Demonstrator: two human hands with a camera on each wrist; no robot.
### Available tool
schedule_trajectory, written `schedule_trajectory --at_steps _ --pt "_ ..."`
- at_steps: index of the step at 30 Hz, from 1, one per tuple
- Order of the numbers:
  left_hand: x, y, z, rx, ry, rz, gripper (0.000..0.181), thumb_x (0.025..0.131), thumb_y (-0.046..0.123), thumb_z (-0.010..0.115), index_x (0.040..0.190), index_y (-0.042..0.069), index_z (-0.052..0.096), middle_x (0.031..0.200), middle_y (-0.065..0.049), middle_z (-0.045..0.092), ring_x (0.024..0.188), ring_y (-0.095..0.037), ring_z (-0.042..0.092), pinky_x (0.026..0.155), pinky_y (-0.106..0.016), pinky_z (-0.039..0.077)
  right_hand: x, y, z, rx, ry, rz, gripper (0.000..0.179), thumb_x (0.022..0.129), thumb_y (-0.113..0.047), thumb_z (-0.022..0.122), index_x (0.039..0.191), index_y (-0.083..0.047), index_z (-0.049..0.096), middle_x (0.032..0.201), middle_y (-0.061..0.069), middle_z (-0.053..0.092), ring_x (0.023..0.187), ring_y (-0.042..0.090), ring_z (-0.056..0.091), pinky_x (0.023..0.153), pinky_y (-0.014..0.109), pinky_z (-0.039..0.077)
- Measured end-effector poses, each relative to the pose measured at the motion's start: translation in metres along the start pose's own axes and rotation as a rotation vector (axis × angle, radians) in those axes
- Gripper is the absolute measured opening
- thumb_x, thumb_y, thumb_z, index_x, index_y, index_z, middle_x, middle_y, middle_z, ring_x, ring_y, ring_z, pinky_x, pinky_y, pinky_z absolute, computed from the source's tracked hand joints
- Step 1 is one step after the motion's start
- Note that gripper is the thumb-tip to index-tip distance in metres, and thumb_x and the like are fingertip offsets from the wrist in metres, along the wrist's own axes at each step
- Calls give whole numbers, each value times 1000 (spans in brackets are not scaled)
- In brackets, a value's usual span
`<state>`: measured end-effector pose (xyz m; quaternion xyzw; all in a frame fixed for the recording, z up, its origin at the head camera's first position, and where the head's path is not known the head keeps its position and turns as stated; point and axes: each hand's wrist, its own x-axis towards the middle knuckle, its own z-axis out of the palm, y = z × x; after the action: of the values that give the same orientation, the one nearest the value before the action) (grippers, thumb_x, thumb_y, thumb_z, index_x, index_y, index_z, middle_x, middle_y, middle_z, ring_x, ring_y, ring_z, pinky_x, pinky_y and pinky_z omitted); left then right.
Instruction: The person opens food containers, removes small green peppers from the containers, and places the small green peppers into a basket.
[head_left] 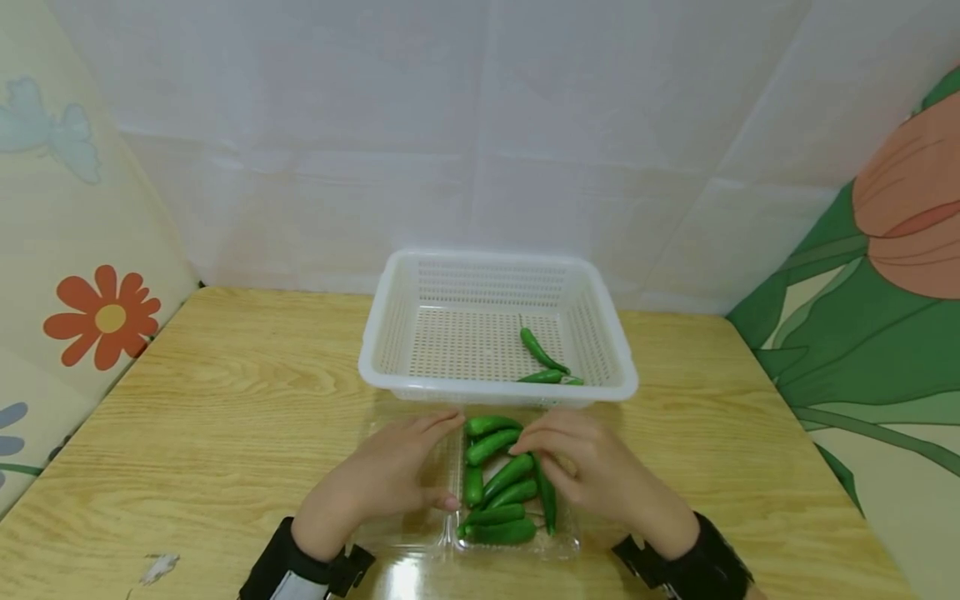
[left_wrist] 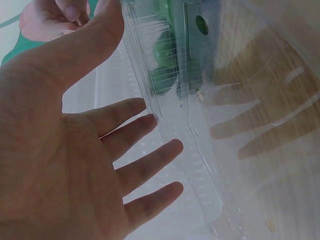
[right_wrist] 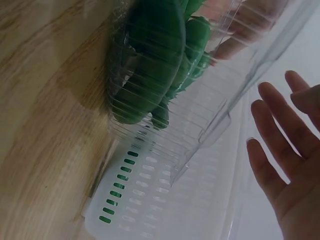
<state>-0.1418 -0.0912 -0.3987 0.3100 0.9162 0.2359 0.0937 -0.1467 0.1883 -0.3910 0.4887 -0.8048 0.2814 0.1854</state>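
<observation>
Several green chili peppers lie in one half of a clear plastic clamshell box, whose lid half is spread flat to the left. My left hand hovers over the lid half, thumb and fingers spread near the fold beside the peppers. On the other side, my right hand is over the box's right edge, its bent fingertips close to the upper peppers. In the right wrist view the fingers of that hand are apart with nothing between them, outside the clear wall.
Behind the box stands a white perforated basket, with a few green peppers at its right side. The wooden table reaches back to a white cloth. Printed panels flank both sides.
</observation>
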Motion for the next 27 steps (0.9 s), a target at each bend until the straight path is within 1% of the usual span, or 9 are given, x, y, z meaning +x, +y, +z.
schedule_trajectory --at_steps 4,8,12,16,20,27 --pt "0 0 0 3 1 0 96 76 48 81 153 11 37 157 -7 36 139 -35 38 113 -57 31 1 0 2 5 -36 7 33 77 9 71 102 -12 74 101 -4 69 93 12 65 87 23 53" --pt "0 0 0 1 -1 -1 96 77 48 81 154 12 37 157 -6 36 138 -35 38 113 -57 31 0 0 4 -12 -56 6 36 74 11 74 102 -11 74 100 -4 70 92 13 66 83 27 56" --pt "0 0 0 -2 -5 -9 96 77 48 81 154 13 37 158 -5 35 139 -35 38 113 -56 31 -1 0 5 -7 -107 35 35 75 8 77 103 -13 73 101 -6 70 93 11 66 82 31 57" --pt "0 0 -1 -9 -7 -17 96 76 48 81 154 13 37 158 -5 35 139 -36 38 113 -56 31 -2 1 8 -3 -158 41 34 77 4 79 106 -13 73 103 -7 70 95 10 65 82 31 57" --pt "0 2 -2 -12 -6 -20 96 76 47 81 154 13 37 158 -6 35 138 -37 38 112 -57 31 -3 1 11 -24 -186 35 35 76 0 81 107 -13 72 104 -6 70 96 11 65 83 32 57" --pt "0 2 -2 -10 -1 -11 95 76 47 81 153 12 38 157 -7 36 139 -35 38 113 -56 31 -6 2 15 -45 -237 81 33 77 -3 82 107 -13 73 105 -6 70 97 11 65 84 34 57"
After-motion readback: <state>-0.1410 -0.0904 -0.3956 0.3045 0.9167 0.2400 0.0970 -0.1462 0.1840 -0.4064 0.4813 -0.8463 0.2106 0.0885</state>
